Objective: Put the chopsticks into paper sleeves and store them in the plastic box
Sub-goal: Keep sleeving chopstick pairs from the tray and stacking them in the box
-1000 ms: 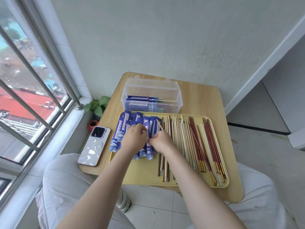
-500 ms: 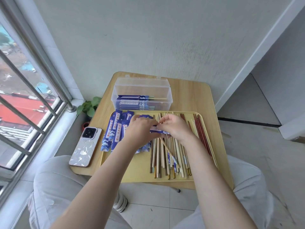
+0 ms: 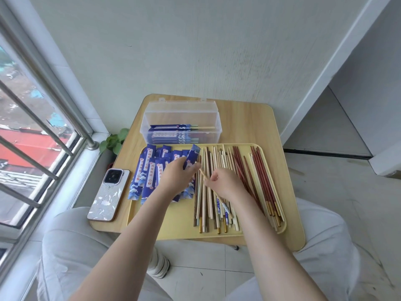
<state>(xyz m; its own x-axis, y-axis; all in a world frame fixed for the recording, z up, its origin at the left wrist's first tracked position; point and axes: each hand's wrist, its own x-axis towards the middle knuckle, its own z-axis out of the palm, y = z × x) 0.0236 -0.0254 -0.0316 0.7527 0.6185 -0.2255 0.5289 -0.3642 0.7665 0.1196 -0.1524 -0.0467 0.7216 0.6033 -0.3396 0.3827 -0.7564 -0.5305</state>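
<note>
On the yellow tray [image 3: 173, 222], the left hand [image 3: 176, 177] pinches a blue paper sleeve [image 3: 192, 158] while, at its 3 o'clock, the right hand [image 3: 225, 183] has its fingers [image 3: 211, 178] curled around a pale chopstick [image 3: 202, 173], with the clear plastic box [image 3: 181, 115] at 12 o'clock on the worktop [image 3: 249, 127].

both hands curled: l hand [image 3: 176, 178], r hand [image 3: 225, 182] pinching.
</note>
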